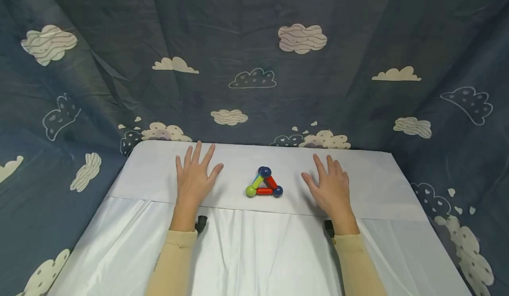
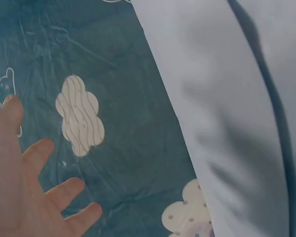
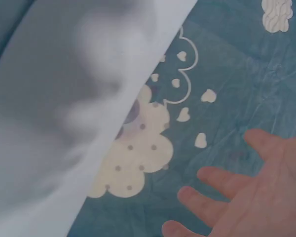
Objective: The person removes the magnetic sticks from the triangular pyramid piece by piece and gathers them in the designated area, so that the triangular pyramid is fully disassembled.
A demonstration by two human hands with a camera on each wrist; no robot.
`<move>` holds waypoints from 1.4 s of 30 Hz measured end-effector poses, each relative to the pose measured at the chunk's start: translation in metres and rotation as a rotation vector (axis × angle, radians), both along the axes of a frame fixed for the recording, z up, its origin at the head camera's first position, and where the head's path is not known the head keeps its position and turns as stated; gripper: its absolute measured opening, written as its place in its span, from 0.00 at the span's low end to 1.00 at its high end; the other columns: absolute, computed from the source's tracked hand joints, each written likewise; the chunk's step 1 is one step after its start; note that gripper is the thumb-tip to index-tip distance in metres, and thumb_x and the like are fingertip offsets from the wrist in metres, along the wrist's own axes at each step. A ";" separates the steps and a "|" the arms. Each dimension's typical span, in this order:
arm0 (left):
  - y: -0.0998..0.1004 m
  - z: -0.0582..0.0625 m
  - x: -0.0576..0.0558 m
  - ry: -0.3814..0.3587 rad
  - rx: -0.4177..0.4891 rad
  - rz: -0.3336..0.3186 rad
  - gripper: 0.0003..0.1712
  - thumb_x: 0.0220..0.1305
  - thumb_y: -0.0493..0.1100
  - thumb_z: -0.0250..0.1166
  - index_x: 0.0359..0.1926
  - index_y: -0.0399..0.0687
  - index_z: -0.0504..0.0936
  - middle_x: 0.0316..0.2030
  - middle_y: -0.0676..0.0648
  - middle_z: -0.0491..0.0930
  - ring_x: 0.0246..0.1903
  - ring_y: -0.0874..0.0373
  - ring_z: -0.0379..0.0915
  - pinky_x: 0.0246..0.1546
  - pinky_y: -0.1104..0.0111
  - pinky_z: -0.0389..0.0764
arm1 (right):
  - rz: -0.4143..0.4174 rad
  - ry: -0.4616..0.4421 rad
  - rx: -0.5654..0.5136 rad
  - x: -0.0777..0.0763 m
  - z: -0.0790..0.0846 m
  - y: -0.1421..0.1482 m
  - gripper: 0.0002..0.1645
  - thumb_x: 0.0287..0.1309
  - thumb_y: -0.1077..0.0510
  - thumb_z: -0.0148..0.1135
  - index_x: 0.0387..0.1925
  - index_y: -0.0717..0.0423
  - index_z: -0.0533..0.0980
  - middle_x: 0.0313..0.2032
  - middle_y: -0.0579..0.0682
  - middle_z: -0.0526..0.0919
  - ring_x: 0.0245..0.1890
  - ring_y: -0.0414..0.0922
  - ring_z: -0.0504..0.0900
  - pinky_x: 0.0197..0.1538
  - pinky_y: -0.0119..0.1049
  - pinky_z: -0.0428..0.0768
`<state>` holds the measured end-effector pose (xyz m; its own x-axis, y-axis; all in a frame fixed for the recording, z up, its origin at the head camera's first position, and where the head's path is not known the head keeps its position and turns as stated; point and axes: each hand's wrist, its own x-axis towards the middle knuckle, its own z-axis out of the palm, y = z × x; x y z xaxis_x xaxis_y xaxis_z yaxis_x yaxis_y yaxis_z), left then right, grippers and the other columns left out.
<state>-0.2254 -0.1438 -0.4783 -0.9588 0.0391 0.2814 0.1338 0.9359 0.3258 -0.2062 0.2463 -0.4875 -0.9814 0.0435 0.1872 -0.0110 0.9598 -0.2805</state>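
Observation:
A small toy structure [image 1: 264,191] of coloured rods and balls sits on the white-covered table, between the two hands. Red and lime-green rods show, with dark blue balls and one lime-green ball forming a triangle at its front. To its left hovers my left hand [image 1: 195,179], fingers spread and holding nothing. On the other side is my right hand [image 1: 330,187], its fingers also extended and apart from the toy. In the left wrist view the left hand [image 2: 39,192] has nothing in its grasp; the right wrist view shows the right hand [image 3: 251,182] likewise bare. Neither wrist view includes the toy.
A white cloth [image 1: 246,238] covers the table, with a fold line across it and wrinkles toward the front. Behind and at both sides hangs a dark blue curtain [image 1: 238,31] printed with clouds, close to the table's back edge.

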 end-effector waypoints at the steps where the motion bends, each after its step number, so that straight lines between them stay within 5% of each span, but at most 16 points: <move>1: 0.002 0.001 0.000 0.005 0.004 -0.006 0.42 0.76 0.73 0.49 0.84 0.66 0.58 0.86 0.42 0.49 0.84 0.37 0.43 0.79 0.30 0.41 | 0.002 0.006 0.004 0.000 0.001 -0.002 0.48 0.75 0.28 0.48 0.84 0.47 0.54 0.82 0.69 0.53 0.81 0.71 0.52 0.77 0.75 0.53; 8: 0.027 0.005 0.002 0.031 0.054 -0.068 0.41 0.77 0.71 0.51 0.83 0.67 0.59 0.79 0.39 0.63 0.79 0.38 0.57 0.78 0.36 0.55 | 0.009 0.029 -0.023 -0.001 0.013 -0.020 0.50 0.72 0.27 0.53 0.84 0.47 0.56 0.76 0.68 0.63 0.73 0.68 0.65 0.72 0.70 0.66; 12: 0.046 0.005 0.003 0.046 0.106 -0.128 0.40 0.76 0.70 0.55 0.82 0.67 0.62 0.66 0.40 0.74 0.66 0.42 0.72 0.70 0.44 0.71 | 0.016 0.001 -0.090 -0.003 0.017 -0.029 0.50 0.70 0.25 0.54 0.82 0.45 0.59 0.53 0.62 0.81 0.44 0.59 0.81 0.45 0.55 0.79; 16: 0.065 0.003 0.005 0.034 0.210 -0.193 0.40 0.74 0.70 0.59 0.81 0.69 0.64 0.57 0.44 0.79 0.56 0.46 0.78 0.59 0.49 0.79 | 0.070 -0.081 -0.216 -0.002 0.015 -0.033 0.48 0.71 0.26 0.56 0.81 0.44 0.60 0.32 0.50 0.82 0.24 0.47 0.75 0.29 0.39 0.70; 22: 0.086 -0.003 0.008 -0.017 0.308 -0.272 0.39 0.73 0.66 0.64 0.80 0.70 0.65 0.54 0.45 0.83 0.51 0.50 0.80 0.49 0.52 0.83 | 0.145 -0.129 -0.370 -0.002 0.005 -0.046 0.47 0.71 0.29 0.60 0.80 0.46 0.62 0.28 0.49 0.81 0.22 0.44 0.73 0.28 0.37 0.69; 30: 0.102 -0.023 0.006 -0.124 0.430 -0.342 0.39 0.72 0.62 0.68 0.79 0.68 0.67 0.54 0.46 0.83 0.53 0.51 0.82 0.52 0.52 0.83 | 0.210 -0.134 -0.486 -0.002 -0.013 -0.070 0.38 0.72 0.38 0.65 0.75 0.48 0.68 0.21 0.47 0.78 0.19 0.42 0.69 0.26 0.34 0.67; 42: 0.115 -0.040 0.003 -0.208 0.606 -0.373 0.35 0.70 0.60 0.70 0.75 0.66 0.73 0.59 0.43 0.87 0.51 0.50 0.82 0.55 0.52 0.82 | 0.245 -0.130 -0.461 0.002 -0.025 -0.093 0.24 0.74 0.49 0.65 0.66 0.52 0.77 0.18 0.43 0.70 0.18 0.39 0.64 0.27 0.32 0.62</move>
<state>-0.2227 -0.0286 -0.5179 -0.9480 0.2683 0.1710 0.2869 0.4884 0.8241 -0.2041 0.1536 -0.5130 -0.9869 -0.1406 0.0789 -0.1560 0.7102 -0.6865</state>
